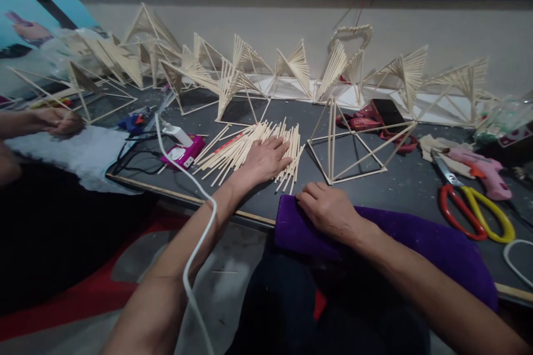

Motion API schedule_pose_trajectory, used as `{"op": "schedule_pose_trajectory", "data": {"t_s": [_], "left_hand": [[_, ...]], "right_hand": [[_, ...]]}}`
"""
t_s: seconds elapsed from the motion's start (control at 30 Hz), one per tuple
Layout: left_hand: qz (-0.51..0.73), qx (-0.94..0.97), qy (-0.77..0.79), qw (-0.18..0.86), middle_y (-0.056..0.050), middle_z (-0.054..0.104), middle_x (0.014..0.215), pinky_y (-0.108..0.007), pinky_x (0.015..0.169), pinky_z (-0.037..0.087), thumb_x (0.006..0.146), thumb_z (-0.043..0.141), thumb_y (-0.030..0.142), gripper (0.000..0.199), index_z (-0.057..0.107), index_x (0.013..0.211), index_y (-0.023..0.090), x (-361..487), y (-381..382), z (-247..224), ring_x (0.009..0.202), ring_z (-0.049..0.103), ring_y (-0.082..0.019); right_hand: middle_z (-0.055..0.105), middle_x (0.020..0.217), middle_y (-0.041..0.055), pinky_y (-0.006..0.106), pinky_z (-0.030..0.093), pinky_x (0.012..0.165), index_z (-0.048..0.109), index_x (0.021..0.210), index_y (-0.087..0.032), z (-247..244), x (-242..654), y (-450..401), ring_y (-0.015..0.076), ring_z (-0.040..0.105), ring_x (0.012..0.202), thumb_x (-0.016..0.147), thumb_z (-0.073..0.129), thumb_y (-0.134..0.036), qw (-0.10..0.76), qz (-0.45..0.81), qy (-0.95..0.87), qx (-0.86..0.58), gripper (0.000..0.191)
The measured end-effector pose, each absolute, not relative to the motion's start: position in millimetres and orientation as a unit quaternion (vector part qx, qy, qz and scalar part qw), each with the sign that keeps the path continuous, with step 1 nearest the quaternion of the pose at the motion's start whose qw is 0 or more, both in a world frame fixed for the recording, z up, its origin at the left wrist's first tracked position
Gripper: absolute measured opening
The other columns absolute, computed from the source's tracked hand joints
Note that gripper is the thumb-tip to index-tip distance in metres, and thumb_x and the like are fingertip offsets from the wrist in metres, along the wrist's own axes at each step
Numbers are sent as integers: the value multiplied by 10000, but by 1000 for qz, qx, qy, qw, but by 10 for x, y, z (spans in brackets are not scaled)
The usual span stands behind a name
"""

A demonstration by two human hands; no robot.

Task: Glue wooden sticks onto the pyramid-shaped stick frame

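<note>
My left hand [268,160] lies spread and palm down on a loose pile of thin wooden sticks [227,158], covering part of them. At the table's front edge, my right hand [328,208] rests on a purple cloth [410,227], its fingers curled against the fabric; their undersides are hidden. Just beyond that hand stands a stick frame [360,172] with an open base and slanting sticks rising to a peak. A red strip [228,143] shows among the sticks at the left of the pile.
Several fan-shaped stick structures [293,69] line the back. Scissors [472,205] and a pink glue gun [483,169] lie at right. A magenta power strip [183,152] sits left, its white cable [200,244] crossing my left forearm. Another person's hand [60,121] is at far left.
</note>
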State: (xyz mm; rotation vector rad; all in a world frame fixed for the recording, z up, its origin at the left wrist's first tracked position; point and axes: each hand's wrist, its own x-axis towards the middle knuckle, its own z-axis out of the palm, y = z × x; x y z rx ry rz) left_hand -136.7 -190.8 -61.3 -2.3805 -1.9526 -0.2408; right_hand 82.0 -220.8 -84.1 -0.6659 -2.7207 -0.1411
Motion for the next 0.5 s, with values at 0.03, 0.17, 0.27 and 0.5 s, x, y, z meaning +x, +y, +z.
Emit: {"op": "schedule_pose_trajectory", "data": {"t_s": [0.03,0.17,0.27,0.5], "left_hand": [[-88,-771,-629,34,-75,600,1365,-374,1049,353,980,447,373,361,611,1268,230,-1423,-1933,-615,1312,479,-228],[-133,-687,-709,87,-105,675,1172,-347,963,418,988,398,323,367,688,1163,181,-1723,-2021,-580,1138,579,-234],[-73,-651,-749,105,-115,677,1046,-367,862,446,965,429,320,342,745,994,193,-1837,-2100,-580,1044,590,-263],[-53,-713,-693,85,-84,672,996,-353,800,444,971,456,336,298,734,1017,240,-1565,-2242,-642,989,583,-242]], "right_hand": [[618,820,52,325,259,610,700,886,-178,-840,819,-2209,178,465,754,973,524,-218,168,-49,-956,-236,200],[617,814,48,323,240,592,700,874,-180,-838,817,-2210,173,463,744,974,527,-224,170,-44,-955,-238,204],[622,820,48,319,233,587,699,866,-181,-836,819,-2210,169,467,746,974,523,-211,171,-43,-955,-239,208],[628,832,54,323,236,592,698,872,-183,-839,824,-2212,169,478,767,979,521,-230,169,-39,-954,-245,212]]}}
